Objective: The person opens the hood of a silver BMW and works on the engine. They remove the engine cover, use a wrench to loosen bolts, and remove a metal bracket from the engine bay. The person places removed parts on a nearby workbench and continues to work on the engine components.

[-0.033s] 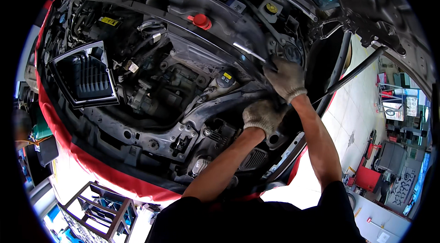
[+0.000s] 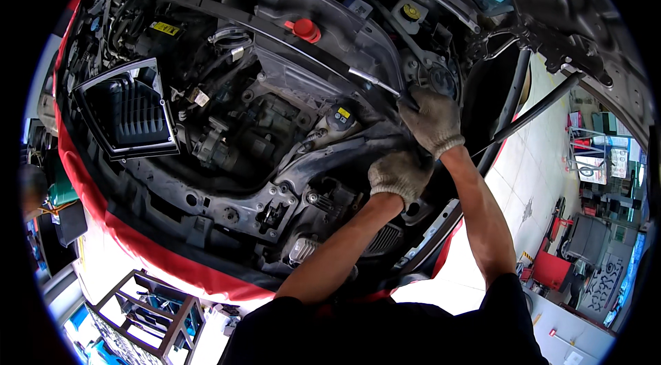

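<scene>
My right hand [image 2: 432,118], in a grey knit glove, is closed round the dark grip of a hand tool with a silver shaft [image 2: 373,80]. The shaft points up and left over the engine bay, its pale end free. Just below, my left hand [image 2: 399,175], gloved alike, is curled at the bay's right front corner. Its fingertips sink into a dark gap, so what they grip is hidden. Close to both hands are the dark fender rail [image 2: 344,151] and a reservoir with a black cap and yellow label [image 2: 339,118].
An open black air filter housing [image 2: 131,113] sits on the left of the bay. Farther back are a red cap [image 2: 305,30] and a yellow-capped reservoir [image 2: 410,12]. A prop strut [image 2: 537,110] rises to the raised hood at right. Red fender cover [image 2: 158,262] drapes the front.
The tool's shaft has tilted slightly and its free end sits a little lower relative to the bay. Both hands stay in nearly the same places.
</scene>
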Tool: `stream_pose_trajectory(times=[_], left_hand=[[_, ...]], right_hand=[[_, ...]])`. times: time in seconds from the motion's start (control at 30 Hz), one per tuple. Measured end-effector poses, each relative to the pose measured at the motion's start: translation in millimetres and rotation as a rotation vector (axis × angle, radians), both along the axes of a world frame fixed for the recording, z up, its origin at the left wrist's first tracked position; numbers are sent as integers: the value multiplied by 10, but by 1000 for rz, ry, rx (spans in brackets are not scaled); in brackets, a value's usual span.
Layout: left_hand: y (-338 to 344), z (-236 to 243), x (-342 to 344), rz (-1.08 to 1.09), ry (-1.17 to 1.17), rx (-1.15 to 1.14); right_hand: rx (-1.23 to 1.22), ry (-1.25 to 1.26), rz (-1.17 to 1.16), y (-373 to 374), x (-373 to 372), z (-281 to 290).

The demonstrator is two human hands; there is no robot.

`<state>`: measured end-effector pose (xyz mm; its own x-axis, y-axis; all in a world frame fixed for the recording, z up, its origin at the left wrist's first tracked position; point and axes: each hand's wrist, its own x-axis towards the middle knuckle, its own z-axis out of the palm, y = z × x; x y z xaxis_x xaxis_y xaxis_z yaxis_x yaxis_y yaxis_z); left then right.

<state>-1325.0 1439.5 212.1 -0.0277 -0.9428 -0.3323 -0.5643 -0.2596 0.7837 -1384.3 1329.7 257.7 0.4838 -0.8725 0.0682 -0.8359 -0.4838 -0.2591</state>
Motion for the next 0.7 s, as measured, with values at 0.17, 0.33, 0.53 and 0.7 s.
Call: stream_pose_trajectory(times=[0.17, 0.33, 0.53, 0.7], left_hand=[[16, 181, -43, 110, 17, 83], [39, 248, -85, 128, 21, 5], [98, 230, -6, 45, 66, -76], [64, 718, 5, 101, 118, -198]], right_hand=[[-87, -101, 78, -23, -5, 68], [-133, -91, 150, 12, 79, 150], [-311, 88, 184, 200, 157, 361], [-468, 42, 121, 168, 180, 910]])
